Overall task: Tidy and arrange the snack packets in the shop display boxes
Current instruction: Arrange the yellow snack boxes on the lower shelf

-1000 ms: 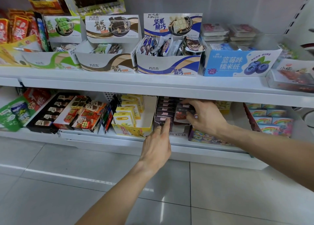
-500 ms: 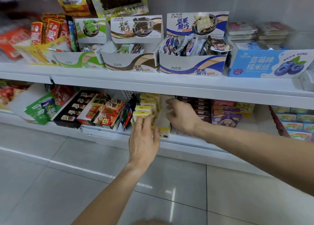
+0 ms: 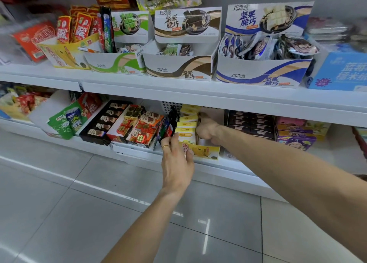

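Where hands (image 3: 206,131) work: 坚果脆巧 boxes (image 3: 179,70) (above).

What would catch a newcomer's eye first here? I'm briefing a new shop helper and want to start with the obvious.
Both hands meet at the yellow display box on the lower shelf: the left hand at its front left corner, the right hand reaching inside beside the pale yellow packets. Above, three matching white boxes stand in a row; the blue-striped box is the fullest, its packets leaning untidily.

left hand (image 3: 176,161): arm outstretched, fingers curled | right hand (image 3: 207,130): arm outstretched, blurred, fingers hidden
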Demonstrator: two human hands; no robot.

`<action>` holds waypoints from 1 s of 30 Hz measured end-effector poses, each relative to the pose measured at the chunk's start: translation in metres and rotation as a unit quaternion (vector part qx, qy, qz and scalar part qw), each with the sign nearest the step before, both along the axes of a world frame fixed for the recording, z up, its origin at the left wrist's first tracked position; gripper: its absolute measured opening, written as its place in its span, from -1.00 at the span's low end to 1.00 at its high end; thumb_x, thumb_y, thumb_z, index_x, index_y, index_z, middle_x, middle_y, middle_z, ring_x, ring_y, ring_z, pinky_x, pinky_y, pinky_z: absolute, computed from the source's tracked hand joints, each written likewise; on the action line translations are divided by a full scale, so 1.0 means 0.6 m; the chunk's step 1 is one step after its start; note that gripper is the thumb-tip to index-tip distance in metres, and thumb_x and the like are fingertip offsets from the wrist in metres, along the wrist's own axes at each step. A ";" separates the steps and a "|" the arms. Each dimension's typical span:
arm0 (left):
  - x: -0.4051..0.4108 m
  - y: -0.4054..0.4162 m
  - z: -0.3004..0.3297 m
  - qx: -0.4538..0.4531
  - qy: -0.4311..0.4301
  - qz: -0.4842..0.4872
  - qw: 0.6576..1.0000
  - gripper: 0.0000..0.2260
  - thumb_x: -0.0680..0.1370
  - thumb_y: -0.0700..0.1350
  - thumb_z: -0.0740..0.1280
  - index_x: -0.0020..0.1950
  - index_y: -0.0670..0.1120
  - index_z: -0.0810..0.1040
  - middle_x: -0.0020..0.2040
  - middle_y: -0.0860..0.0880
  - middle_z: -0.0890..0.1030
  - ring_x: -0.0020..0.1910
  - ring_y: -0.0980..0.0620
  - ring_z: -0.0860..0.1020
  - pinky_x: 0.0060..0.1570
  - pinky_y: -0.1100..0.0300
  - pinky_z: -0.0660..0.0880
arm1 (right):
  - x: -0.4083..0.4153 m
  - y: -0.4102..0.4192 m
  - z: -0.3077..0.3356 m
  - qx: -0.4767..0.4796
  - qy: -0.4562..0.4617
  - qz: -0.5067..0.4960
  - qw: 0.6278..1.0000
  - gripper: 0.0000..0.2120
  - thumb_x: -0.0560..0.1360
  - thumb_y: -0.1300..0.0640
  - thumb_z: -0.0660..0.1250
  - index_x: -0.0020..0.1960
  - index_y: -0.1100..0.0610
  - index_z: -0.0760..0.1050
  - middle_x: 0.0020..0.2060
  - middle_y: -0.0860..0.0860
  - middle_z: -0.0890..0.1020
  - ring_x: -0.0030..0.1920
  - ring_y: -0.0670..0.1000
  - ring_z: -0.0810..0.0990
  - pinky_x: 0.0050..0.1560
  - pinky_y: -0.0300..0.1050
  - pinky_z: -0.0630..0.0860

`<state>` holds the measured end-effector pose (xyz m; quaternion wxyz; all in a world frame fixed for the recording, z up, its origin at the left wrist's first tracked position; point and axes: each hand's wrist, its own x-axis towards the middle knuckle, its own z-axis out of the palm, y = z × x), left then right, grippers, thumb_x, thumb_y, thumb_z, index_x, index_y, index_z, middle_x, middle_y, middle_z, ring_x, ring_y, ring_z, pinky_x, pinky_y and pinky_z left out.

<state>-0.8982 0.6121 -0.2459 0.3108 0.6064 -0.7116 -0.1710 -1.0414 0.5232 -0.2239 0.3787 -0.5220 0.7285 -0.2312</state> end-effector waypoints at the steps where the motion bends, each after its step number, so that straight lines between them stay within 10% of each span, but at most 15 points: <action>1: 0.001 0.000 -0.001 -0.001 -0.007 -0.004 1.000 -0.48 0.59 -0.10 0.37 0.51 -0.12 0.33 0.38 -0.08 0.27 0.10 -0.08 0.58 0.07 0.12 0.55 | 0.001 0.000 -0.001 -0.003 -0.007 0.002 1.000 -0.59 0.46 0.28 0.28 0.30 0.17 0.46 0.13 0.06 0.61 0.12 0.05 0.59 0.02 -0.16 0.54; 7: 0.005 -0.006 -0.006 0.008 -0.012 -0.006 1.000 -0.46 0.56 -0.13 0.41 0.51 -0.13 0.35 0.38 -0.07 0.24 0.01 -0.08 0.60 0.10 0.06 0.58 | 0.023 0.064 0.029 0.044 0.022 -0.053 0.997 -0.88 0.53 0.31 0.27 0.06 0.18 0.45 -0.03 0.10 0.58 0.03 0.11 0.57 -0.03 -0.07 0.57; 13: 0.003 -0.009 -0.009 0.022 -0.020 -0.016 0.999 -0.40 0.52 -0.16 0.45 0.52 -0.12 0.33 0.40 -0.06 0.22 0.10 -0.09 0.58 0.12 0.09 0.54 | 0.038 0.082 0.021 0.052 0.071 0.012 0.996 -0.54 0.53 0.30 0.20 0.43 0.26 0.30 0.27 0.19 0.52 0.22 0.18 0.54 0.04 -0.07 0.53; 30: -0.011 -0.003 -0.007 0.019 -0.116 -0.016 0.993 -0.54 0.50 -0.15 0.43 0.40 -0.06 0.47 0.37 -0.11 0.20 0.12 -0.12 0.54 0.14 0.05 0.57 | -0.014 0.134 0.058 -0.012 0.133 0.114 0.985 -0.58 0.56 0.20 0.25 0.40 0.26 0.36 0.25 0.23 0.58 0.26 0.26 0.55 0.21 0.08 0.54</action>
